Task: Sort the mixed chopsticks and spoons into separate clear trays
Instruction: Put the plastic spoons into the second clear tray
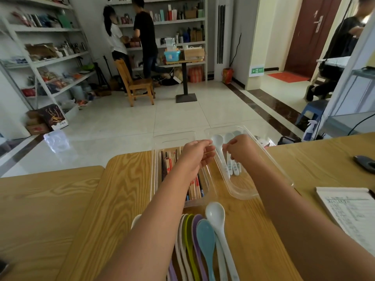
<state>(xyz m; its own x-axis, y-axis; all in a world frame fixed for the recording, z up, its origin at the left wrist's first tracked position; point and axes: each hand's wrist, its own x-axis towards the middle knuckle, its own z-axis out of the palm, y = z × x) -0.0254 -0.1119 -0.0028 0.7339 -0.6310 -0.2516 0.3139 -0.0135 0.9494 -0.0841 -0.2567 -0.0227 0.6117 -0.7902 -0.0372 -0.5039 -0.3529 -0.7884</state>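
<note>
Left hand (197,154) hovers over the chopstick tray (155,175), right hand (241,151) over the spoon tray (243,192), fingers curled, grip unclear.

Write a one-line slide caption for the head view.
Left hand and right hand hover above the chopstick tray and the spoon tray of white spoons; coloured spoons lie on the table.

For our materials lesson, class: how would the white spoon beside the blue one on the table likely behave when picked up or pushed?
The white spoon looks glossy, so probably slippery to pinch. Its thick moulded shape suggests stiffness, perhaps brittleness. Its handle seems to lie against the blue spoon, so a push may shift both.
</note>
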